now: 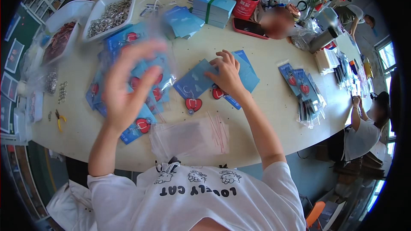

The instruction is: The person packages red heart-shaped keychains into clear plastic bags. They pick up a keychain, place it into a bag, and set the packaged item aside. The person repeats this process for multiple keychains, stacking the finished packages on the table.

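My left hand (128, 81), smeared by motion, is raised over a heap of blue cards (122, 38) with red heart key rings. Its thumb and fingers are apart, and nothing shows between them. A blurred clear film hangs beside its fingertips. My right hand (227, 73) has its fingers bent at the edge of a blue card (188, 79), thumb on top. A red heart key ring (193, 105) hangs from that card's lower end. More blue cards (248, 75) lie under and right of this hand, with another heart key ring (218, 93) below the palm.
Clear plastic bags (188, 137) lie at the near table edge. Bagged cards (304, 90) are at right. Behind stand banded card stacks (212, 8), a red pen cup (245, 6) and a phone (250, 28). White trays (88, 30) and yellow pliers (60, 120) are at left. A co-worker (361, 128) sits at right.
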The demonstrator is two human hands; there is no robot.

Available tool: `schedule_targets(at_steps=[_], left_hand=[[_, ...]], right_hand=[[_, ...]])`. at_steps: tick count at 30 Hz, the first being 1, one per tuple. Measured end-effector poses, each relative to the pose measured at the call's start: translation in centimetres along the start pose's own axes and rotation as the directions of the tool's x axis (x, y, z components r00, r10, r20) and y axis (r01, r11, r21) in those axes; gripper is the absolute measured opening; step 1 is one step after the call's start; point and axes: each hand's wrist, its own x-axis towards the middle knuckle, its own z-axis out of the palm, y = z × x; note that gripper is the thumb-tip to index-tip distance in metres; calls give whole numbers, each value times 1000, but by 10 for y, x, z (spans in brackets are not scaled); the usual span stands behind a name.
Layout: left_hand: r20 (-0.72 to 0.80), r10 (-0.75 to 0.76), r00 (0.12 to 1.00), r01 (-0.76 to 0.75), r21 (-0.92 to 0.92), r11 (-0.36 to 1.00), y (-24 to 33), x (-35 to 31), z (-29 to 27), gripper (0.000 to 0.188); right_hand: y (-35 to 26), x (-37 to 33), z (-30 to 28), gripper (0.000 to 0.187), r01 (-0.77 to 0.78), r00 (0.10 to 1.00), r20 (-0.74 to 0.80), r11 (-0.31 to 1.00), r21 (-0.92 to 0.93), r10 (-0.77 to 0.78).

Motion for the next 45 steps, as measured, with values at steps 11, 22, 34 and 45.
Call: schedule_targets(at_steps=[11,22,34,45], left_hand=[[213,-231,949,271,-182,945,-79,-34,56,46],[388,-342,856,380,-23,925,-27,55,72,24],[316,-394,863,481,-280,831,-40,30,65,22],[199,-439,876,477,-482,735,-21,-23,79,23]], right_hand=[[8,-20,-50,23,-60,985,69,-60,996,157],[-39,-26,-28,26,-129,897,304,-467,875,321],[-56,-44,-60,32,271,864,-468,954,126,-184],[-62,-66,-48,28,-259,820,144,134,957,554]])
